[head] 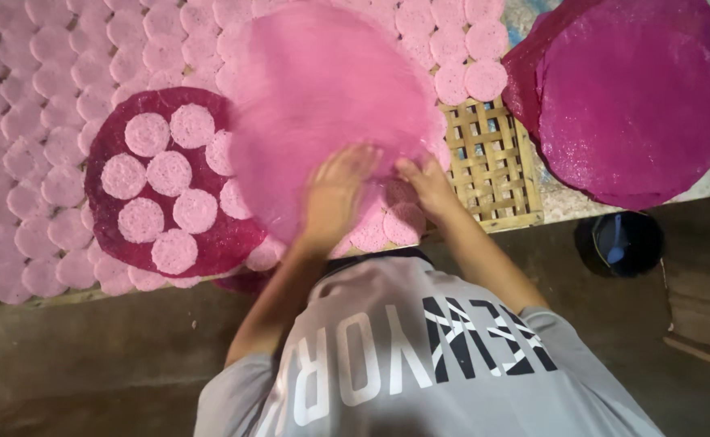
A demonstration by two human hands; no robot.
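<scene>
Even, soft light; hands (379, 190) and big pink sheet (330, 97) motion-blurred, floor dim

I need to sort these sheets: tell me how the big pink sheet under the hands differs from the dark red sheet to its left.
The pink sheet is pale pink; the dark red sheet is deep maroon. The pink sheet shows a bare, blurred face; the dark red sheet carries small pink discs. The left hand and right hand touch the pink sheet; neither touches the dark red sheet. Both are large, round and thin.
</scene>
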